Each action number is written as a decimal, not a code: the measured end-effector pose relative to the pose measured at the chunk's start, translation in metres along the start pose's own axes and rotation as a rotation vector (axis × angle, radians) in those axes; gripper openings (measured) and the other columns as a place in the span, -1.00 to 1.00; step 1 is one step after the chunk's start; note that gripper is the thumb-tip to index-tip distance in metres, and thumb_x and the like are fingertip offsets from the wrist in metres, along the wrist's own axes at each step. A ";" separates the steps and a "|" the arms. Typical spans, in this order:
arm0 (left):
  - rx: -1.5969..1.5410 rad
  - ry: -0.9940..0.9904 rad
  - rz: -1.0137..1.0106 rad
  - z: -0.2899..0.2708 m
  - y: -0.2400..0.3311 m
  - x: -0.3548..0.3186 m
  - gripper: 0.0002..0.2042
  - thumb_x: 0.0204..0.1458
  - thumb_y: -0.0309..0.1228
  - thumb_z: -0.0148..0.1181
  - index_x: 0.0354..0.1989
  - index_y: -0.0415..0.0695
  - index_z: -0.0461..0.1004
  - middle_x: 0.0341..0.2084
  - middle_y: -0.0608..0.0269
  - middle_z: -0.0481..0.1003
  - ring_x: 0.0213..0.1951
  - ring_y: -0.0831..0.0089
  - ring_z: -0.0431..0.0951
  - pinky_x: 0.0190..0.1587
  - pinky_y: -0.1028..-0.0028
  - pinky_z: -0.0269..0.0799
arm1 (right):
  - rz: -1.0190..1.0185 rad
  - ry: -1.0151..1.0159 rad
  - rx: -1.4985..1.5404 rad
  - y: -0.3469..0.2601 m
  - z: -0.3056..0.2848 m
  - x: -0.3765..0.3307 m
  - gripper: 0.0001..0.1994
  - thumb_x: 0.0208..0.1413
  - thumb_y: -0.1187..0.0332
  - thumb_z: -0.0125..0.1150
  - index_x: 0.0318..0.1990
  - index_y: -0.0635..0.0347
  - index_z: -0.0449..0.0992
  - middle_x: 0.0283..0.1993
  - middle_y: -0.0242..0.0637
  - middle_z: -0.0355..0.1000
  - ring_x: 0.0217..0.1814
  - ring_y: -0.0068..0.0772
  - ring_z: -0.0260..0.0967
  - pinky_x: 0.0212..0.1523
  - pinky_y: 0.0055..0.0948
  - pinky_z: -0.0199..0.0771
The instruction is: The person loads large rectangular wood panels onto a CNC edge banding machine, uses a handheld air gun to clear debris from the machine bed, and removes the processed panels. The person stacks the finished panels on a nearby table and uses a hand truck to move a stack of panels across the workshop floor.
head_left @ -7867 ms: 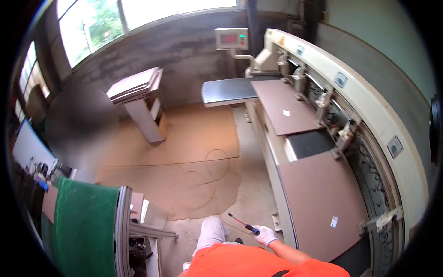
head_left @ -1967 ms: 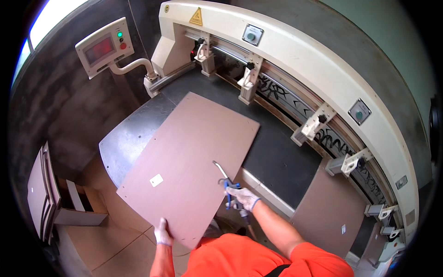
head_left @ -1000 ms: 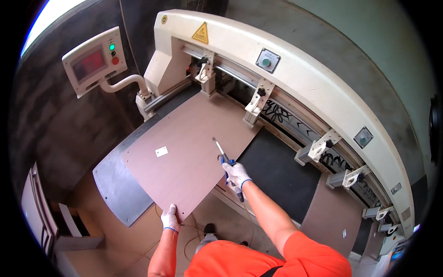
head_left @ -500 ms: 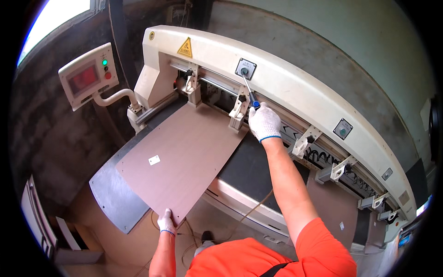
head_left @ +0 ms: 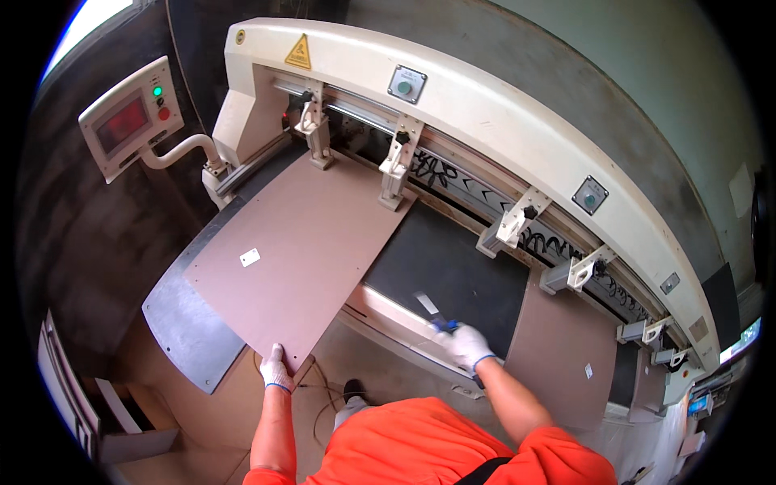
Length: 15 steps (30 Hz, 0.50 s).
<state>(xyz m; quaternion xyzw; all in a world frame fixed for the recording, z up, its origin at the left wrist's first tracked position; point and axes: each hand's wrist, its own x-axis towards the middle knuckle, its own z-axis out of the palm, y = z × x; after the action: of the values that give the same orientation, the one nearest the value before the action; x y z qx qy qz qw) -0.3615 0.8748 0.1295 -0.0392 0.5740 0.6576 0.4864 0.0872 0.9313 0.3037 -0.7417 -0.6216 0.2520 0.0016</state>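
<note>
My left hand (head_left: 276,368), in a white knit glove, grips the near edge of a brownish-pink sheet (head_left: 299,242), thumb on top. The sheet lies under two white clamps (head_left: 394,174) of a long white machine and carries a small white label (head_left: 250,257). My gloved right hand (head_left: 469,347) is closed round a blue-handled tool (head_left: 443,325) with a flat metal blade, smeared by motion. It hovers over the front edge of the black bed (head_left: 453,267), right of the sheet. A second brownish-pink sheet (head_left: 566,347) lies farther right on the machine.
The machine's white beam (head_left: 501,105) arches across the back, with green push buttons (head_left: 405,87) on it. At left a control panel (head_left: 129,117) stands on a bent arm. A grey metal side table (head_left: 190,339) juts out under the sheet; boxes (head_left: 133,428) stand lower left.
My right hand has come down from the button on the beam toward me, still holding the blue-handled tool. My left hand keeps its grip on the sheet. The view has shifted slightly.
</note>
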 end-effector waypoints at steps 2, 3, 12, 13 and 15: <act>0.000 -0.003 0.040 -0.012 -0.006 0.005 -0.57 0.24 -0.38 0.29 0.22 -0.31 0.44 0.04 0.11 0.59 -0.03 0.26 0.63 0.05 0.26 0.58 | 0.330 0.185 0.000 0.039 -0.020 -0.013 -0.46 0.25 -0.13 0.10 -0.04 0.24 0.59 -0.10 0.17 0.61 0.01 0.23 0.58 0.03 0.06 0.56; 0.013 -0.016 0.056 -0.014 -0.009 0.012 -0.57 0.24 -0.38 0.29 0.23 -0.31 0.44 0.04 0.10 0.59 -0.02 0.26 0.63 0.06 0.26 0.57 | 0.481 0.315 -0.034 0.064 -0.022 -0.022 -0.44 0.25 -0.16 0.10 -0.07 0.25 0.60 -0.08 0.16 0.61 0.02 0.23 0.58 0.03 0.05 0.56; 0.519 0.214 0.528 0.010 -0.033 -0.019 -0.26 0.23 -0.42 0.21 0.51 -0.34 -0.02 0.26 -0.16 0.42 0.23 0.12 0.48 0.31 0.27 0.35 | 0.206 -0.054 0.286 0.131 -0.037 -0.119 -0.73 0.22 0.14 0.37 -0.32 0.15 0.57 -0.55 -0.36 0.48 -0.60 -0.48 0.39 -0.58 -0.34 0.33; 0.575 0.256 0.542 0.000 -0.041 -0.014 -0.24 0.23 -0.42 0.20 0.53 -0.33 -0.06 0.27 -0.18 0.41 0.24 0.10 0.48 0.32 0.27 0.34 | 0.200 -0.174 0.494 0.146 -0.030 -0.119 -0.73 0.22 0.13 0.36 -0.34 0.15 0.57 -0.55 -0.36 0.48 -0.60 -0.47 0.40 -0.59 -0.34 0.32; 0.683 0.222 0.509 -0.010 -0.060 -0.031 -0.31 0.23 -0.41 0.18 0.49 -0.34 0.04 0.26 -0.20 0.42 0.23 0.07 0.49 0.31 0.28 0.34 | 0.205 -0.422 0.903 0.184 -0.012 -0.128 -0.71 0.23 0.13 0.35 -0.37 0.15 0.57 -0.56 -0.35 0.49 -0.60 -0.47 0.42 -0.59 -0.33 0.31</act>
<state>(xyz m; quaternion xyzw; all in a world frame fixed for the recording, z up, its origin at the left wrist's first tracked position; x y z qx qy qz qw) -0.3091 0.8407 0.1024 0.1957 0.7986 0.5208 0.2294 0.2483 0.7752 0.3033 -0.6570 -0.3614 0.6389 0.1717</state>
